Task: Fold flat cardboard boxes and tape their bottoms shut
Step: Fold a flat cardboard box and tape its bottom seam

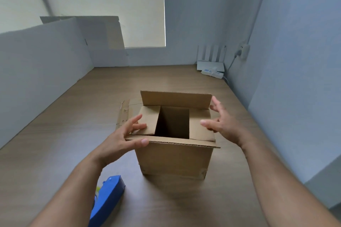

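Left hand [125, 138] and right hand [224, 123], fingers spread, meet the box's [175, 158] side flaps [147, 121]; best press both level before folding the rest.

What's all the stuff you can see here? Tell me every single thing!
cardboard box: one, brown, standing mid-table, side flaps folded in
flat cardboard: one piece, brown, lying on the table just behind and left of the box
tape dispenser: one, blue, near left part of the table
table: one, wood-brown, under everything
white boards: at least two, white, standing along the table's left and back
router: one, white, far right corner
power strip: one, white, in front of the router
left hand: one, bare, fingers on the box's left flap
right hand: one, bare, fingers spread at the right flap
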Available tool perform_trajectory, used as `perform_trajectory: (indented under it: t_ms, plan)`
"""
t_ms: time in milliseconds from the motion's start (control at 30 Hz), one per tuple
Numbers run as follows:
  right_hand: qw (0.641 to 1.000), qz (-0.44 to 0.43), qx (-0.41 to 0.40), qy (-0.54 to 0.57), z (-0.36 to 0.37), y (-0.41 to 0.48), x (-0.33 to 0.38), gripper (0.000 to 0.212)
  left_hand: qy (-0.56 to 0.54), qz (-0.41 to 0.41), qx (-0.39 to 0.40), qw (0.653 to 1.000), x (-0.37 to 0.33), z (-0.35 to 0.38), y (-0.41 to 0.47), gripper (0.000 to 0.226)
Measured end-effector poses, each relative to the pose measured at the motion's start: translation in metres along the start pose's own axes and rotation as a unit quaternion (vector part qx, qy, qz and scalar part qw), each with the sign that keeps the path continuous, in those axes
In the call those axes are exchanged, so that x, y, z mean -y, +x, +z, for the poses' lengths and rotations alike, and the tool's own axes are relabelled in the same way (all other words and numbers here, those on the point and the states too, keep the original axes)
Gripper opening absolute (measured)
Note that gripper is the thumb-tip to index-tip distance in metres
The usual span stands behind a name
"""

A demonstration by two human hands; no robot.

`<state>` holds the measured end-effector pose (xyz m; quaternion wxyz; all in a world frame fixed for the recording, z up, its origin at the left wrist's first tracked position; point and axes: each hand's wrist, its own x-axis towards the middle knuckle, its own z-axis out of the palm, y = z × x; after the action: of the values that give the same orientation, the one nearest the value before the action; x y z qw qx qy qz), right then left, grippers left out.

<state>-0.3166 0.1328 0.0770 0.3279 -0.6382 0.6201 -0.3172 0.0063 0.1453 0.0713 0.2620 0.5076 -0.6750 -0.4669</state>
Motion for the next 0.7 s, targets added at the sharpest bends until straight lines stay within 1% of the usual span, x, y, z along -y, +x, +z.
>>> perform_trajectory:
  t_ms: [33,67,100,167,233,300,400,467,533,600,633,667,700]
  plan:
    - [1.0,0.002,-0.005,0.015,-0.001,0.002,0.0,0.092,0.002,-0.005,0.011,1.0,0.0,-0.001,0.001,0.09]
    - [1.0,0.007,-0.013,0.027,-0.001,0.004,0.0,0.087,-0.001,-0.005,0.005,1.0,0.001,-0.002,0.002,0.089]
    - [0.999,0.013,-0.022,0.037,-0.002,0.006,0.0,0.084,-0.005,-0.001,-0.022,1.0,0.0,-0.002,0.005,0.089]
    - [0.998,0.029,-0.034,0.052,-0.003,0.01,0.002,0.078,0.013,0.005,-0.126,0.992,-0.001,-0.001,0.014,0.086]
    - [0.996,0.036,-0.032,0.07,-0.002,0.013,0.004,0.07,0.07,0.001,-0.217,0.974,-0.002,0.004,0.023,0.084]
    - [0.996,0.033,-0.023,0.078,0.0,0.018,0.006,0.06,0.116,-0.008,-0.249,0.962,-0.001,0.011,0.031,0.087]
    - [0.995,0.037,-0.022,0.087,0.0,0.022,0.007,0.038,0.134,-0.036,-0.269,0.953,0.004,0.015,0.045,0.096]
    - [0.996,0.047,-0.031,0.071,0.003,0.024,0.005,0.039,0.121,-0.084,-0.276,0.95,0.01,0.014,0.056,0.105]
    - [0.996,0.057,-0.059,0.045,0.01,0.028,-0.002,0.032,0.041,-0.147,-0.256,0.954,0.015,0.015,0.061,0.11]
    - [0.993,0.067,-0.088,0.031,0.018,0.032,-0.009,0.016,-0.048,-0.191,-0.208,0.958,0.019,0.017,0.063,0.102]
    - [0.991,0.082,-0.099,0.034,0.021,0.033,-0.011,0.014,-0.077,-0.206,-0.182,0.958,0.021,0.018,0.064,0.094]
    - [0.987,0.11,-0.107,0.053,0.022,0.035,-0.013,0.021,-0.1,-0.218,-0.163,0.957,0.022,0.019,0.065,0.085]
    - [0.979,0.152,-0.107,0.088,0.022,0.036,-0.015,0.038,-0.121,-0.226,-0.157,0.954,0.022,0.019,0.065,0.075]
